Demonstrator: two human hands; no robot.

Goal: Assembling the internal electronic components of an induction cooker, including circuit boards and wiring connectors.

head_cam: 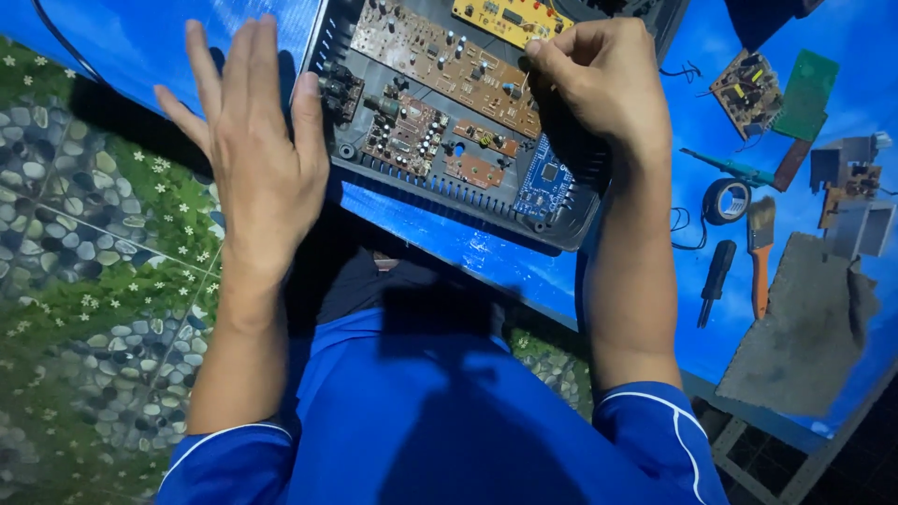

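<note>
We hold our left hand (pixel 253 159) flat and open, fingers spread and straight, just beside the left edge of the opened device case (pixel 561 220); whether the thumb touches that edge we cannot tell. Our right hand (pixel 599 84) is curled over the case's right part, thumb and forefinger pressed together and pinching a thin wire (pixel 523 82) that runs down toward the long brown circuit board (pixel 449 64).

The dark grey case lies at the near edge of the blue table (pixel 486 248), its lid off. Inside it, near the near wall, sit several small brown boards and a small blue board (pixel 544 180) at the right corner. A yellow board (pixel 510 19) lies at the far side.

Toward the table's right edge, well apart from the case, lie a loose brown circuit board (pixel 746 91) just beside a green board (pixel 804 95), a roll of black tape (pixel 726 200), a black-handled screwdriver (pixel 716 279), an orange-handled brush (pixel 760 254) and a grey rag (pixel 803 327). Our blue sleeves fill the bottom of the view.
</note>
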